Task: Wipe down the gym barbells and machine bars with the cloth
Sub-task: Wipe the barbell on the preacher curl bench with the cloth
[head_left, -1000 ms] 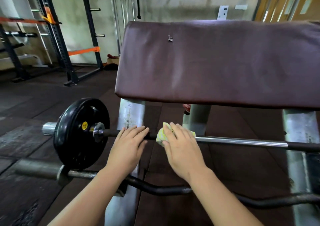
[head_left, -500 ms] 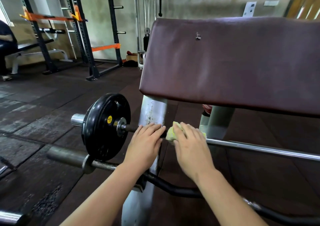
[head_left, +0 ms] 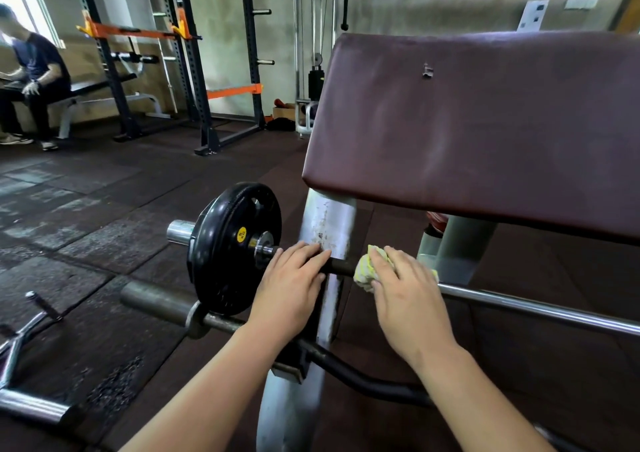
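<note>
A straight barbell (head_left: 540, 308) lies across the rack of a preacher curl bench, with a black weight plate (head_left: 227, 247) on its left end. My left hand (head_left: 291, 285) rests over the bar just right of the plate, fingers laid across it. My right hand (head_left: 407, 292) grips a yellow-white cloth (head_left: 363, 269) wrapped on the bar, a short gap right of the left hand. Below, a dark curl bar (head_left: 367, 380) sits on a lower hook, its thick grey sleeve (head_left: 156, 301) pointing left.
The maroon arm pad (head_left: 485, 122) overhangs the bars on grey metal posts (head_left: 327, 223). Another bar's chrome end (head_left: 27, 406) lies on the rubber floor at bottom left. A black and orange power rack (head_left: 194, 70) stands behind, and a person (head_left: 31, 81) sits on a bench at far left.
The view has swung left and closer to the plate. Both hands stay on the bar; the right hand with the cloth sits slightly further from the left hand.
</note>
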`<state>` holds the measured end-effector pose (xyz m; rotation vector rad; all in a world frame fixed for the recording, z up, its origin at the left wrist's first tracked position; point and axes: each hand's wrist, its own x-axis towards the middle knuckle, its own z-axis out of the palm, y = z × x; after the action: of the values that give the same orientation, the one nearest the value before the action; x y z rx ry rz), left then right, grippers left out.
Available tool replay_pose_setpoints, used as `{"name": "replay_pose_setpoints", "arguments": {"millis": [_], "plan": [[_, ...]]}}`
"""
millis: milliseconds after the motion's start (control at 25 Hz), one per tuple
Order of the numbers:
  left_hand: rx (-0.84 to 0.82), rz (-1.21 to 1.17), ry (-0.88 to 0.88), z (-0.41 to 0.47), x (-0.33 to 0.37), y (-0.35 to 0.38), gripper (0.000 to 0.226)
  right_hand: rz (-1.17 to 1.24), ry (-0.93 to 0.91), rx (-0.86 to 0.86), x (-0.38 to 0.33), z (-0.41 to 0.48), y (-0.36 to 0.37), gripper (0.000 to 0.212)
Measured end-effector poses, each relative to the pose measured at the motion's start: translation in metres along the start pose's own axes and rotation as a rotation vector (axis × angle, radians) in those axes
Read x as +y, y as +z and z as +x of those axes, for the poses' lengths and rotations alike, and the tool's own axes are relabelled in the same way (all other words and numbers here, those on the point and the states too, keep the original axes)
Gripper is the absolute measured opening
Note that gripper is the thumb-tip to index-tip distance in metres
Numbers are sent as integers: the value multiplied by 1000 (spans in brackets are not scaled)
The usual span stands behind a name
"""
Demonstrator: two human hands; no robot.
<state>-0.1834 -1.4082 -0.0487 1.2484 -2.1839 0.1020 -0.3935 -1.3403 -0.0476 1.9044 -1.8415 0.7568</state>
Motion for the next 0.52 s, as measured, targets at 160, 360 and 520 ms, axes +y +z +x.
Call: {"name": "replay_pose_setpoints", "arguments": {"millis": [160,360,520], "plan": [[9,-18,-34,-3,-16,-3,46,33,-68,-7,-43,14,18,55],[16,-25,-32,-1,-7,1,46,27,-107,-22,-33,13,13,57],[24,-19,24,2,14,8,47,5,-32,24,9,-5,-6,54]]}}
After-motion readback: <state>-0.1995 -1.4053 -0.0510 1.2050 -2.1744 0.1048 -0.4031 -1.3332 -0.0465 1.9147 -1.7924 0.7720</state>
